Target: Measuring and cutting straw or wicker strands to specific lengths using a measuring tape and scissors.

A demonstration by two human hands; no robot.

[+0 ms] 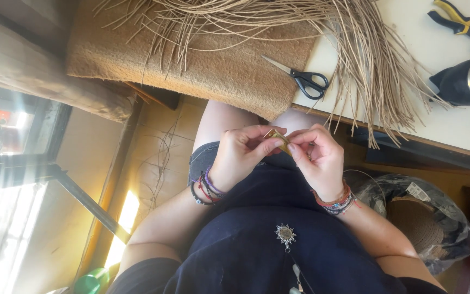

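Left hand: the left hand [241, 155] sits just left of the picture's centre, fingers curled in and thumb pressed forward; it pinches one end of a small tan strip [278, 139] between thumb and forefinger; beaded bracelets [206, 188] ring its wrist.
Right hand: the right hand [317, 160] lies at three o'clock from the left one, touching it at the fingertips; its fingers are bent close and grip the other end of the same strip; more bracelets [337, 201] wrap its wrist.
Strip: a short, yellowish piece held between both hands over the lap, at twelve o'clock from the dark dress [278, 256]; how it is folded cannot be told.
Pendant: a round silver pendant [285, 234] with rays hangs on the dress at six o'clock from the hands.
Fibres: a big bundle of pale straw fibres [311, 32] fans across the upper picture, at twelve o'clock from the hands, spread over a brown mat [202, 65] and the white table [463, 125].
Scissors: black-handled scissors [300, 77] lie on the mat's right edge, well apart from the hands at twelve o'clock.
Pliers: yellow-and-black pliers [453, 19] rest at the table's far corner, at one o'clock.
Bag: a clear plastic bag [425, 218] holding a woven piece sits at four o'clock from the right hand.
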